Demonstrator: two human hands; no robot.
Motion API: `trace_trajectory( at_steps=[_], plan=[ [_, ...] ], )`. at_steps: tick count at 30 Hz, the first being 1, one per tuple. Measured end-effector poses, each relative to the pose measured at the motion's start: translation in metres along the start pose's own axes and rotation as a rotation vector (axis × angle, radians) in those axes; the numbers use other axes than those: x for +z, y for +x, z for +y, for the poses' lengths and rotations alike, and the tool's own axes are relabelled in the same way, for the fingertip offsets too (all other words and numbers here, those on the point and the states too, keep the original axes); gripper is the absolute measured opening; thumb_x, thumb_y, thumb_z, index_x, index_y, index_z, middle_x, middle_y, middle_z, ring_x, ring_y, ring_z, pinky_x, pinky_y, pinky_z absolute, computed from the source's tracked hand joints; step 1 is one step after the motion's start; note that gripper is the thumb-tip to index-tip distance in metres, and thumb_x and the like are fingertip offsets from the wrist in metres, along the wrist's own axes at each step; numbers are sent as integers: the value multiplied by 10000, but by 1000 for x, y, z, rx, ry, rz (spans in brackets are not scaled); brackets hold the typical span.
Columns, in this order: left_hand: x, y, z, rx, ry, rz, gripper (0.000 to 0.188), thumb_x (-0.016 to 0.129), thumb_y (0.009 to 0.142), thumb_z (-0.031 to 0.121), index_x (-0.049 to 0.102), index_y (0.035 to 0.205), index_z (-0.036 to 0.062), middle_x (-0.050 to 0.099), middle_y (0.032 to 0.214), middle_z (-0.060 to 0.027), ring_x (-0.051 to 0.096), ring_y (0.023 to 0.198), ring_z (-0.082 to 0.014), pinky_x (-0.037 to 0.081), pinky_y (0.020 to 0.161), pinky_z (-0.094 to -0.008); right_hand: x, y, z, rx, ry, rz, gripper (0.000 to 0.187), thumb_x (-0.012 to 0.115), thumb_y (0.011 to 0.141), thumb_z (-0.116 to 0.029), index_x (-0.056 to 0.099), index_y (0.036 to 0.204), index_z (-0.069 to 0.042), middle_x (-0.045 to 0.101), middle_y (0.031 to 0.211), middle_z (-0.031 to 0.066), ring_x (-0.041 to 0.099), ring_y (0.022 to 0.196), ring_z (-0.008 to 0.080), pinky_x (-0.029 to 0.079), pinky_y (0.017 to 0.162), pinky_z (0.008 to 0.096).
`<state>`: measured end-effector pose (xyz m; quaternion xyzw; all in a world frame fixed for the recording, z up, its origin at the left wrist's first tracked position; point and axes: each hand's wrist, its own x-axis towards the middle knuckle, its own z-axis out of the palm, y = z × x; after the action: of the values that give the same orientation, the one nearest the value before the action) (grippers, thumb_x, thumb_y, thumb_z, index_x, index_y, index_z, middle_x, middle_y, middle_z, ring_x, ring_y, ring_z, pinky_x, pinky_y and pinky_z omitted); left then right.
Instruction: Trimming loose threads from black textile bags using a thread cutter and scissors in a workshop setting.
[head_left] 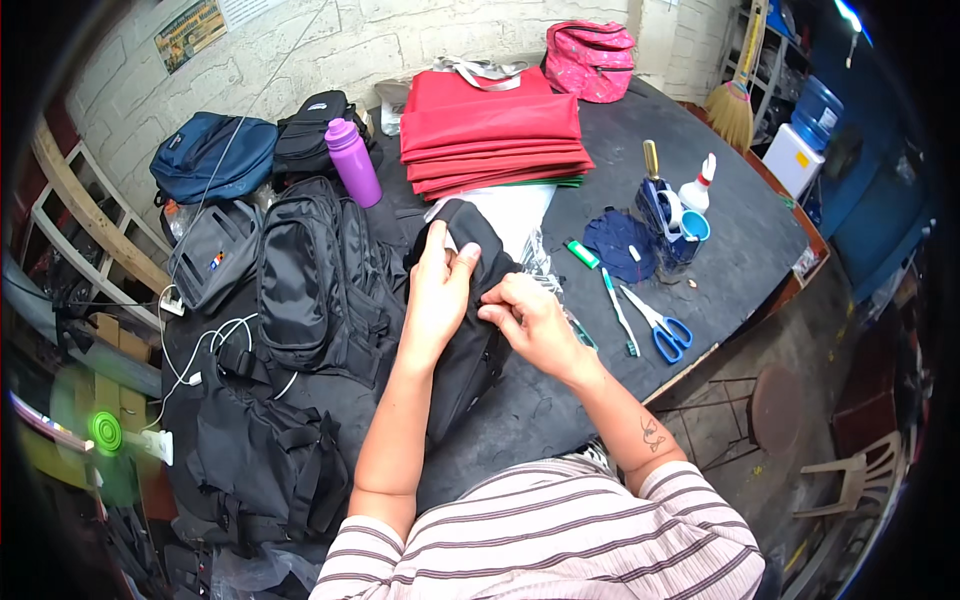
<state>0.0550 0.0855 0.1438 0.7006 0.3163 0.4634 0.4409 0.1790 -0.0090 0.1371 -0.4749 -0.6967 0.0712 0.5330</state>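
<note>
The person's left hand [438,295] grasps a black fabric piece [462,375] on the near middle of the table [740,230]; the right hand [538,325], fingers curled, pinches its right side. A black backpack [308,280] lies left, blue-handled scissors [668,335] right, folded red fabric [490,130] far.

Backpack [305,280] left of hands [437,295], scissors [656,320] right, fabric stack [492,140] behind

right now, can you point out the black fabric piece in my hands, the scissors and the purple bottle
black fabric piece [464,358]: head view, on its lower half
scissors [658,322]: head view, near where blades meet handles
purple bottle [356,168]: head view, middle of its body
</note>
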Motion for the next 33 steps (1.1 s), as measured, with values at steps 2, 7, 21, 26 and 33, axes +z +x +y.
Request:
trace_trajectory(
  at_steps=[2,7,21,26,33],
  plan=[
    [7,-14,31,-97,386,33,726,614,861,361,277,1316,-94,513,591,-161,498,510,-242,413,525,-365,-2,-3,3,49,4,31,89,650,778,-45,584,801,10,527,701,94,514,606,206,405,551,311],
    [-1,-29,6,-60,184,-18,851,603,877,271,54,1363,-162,617,801,-163,603,765,-175,474,668,-313,-15,14,-2,-62,-401,231,60,601,759,-11,545,773,4,504,751,137,503,726,341,400,636,407],
    [-41,-23,-75,-638,-146,220,717,650,845,403,317,1364,38,500,1112,-104,518,934,-166,440,821,-298,-32,-73,100,785,1415,147,412,397,974,-302,477,1253,-10,580,1189,115,535,1120,242,401,987,398],
    [-6,-35,2,305,256,508,343,625,783,42,537,1114,14,536,1015,-126,525,897,-246,418,815,-356,-30,-40,59,823,868,91,309,623,846,-83,501,1115,8,589,734,33,555,597,92,446,552,220],
    [17,-18,42,665,853,-120,247,700,621,76,582,838,57,541,732,-74,557,710,-256,433,661,-367,-4,-4,17,389,846,282,253,565,889,-34,450,1108,18,625,895,94,595,768,102,493,728,241]
  ],
)
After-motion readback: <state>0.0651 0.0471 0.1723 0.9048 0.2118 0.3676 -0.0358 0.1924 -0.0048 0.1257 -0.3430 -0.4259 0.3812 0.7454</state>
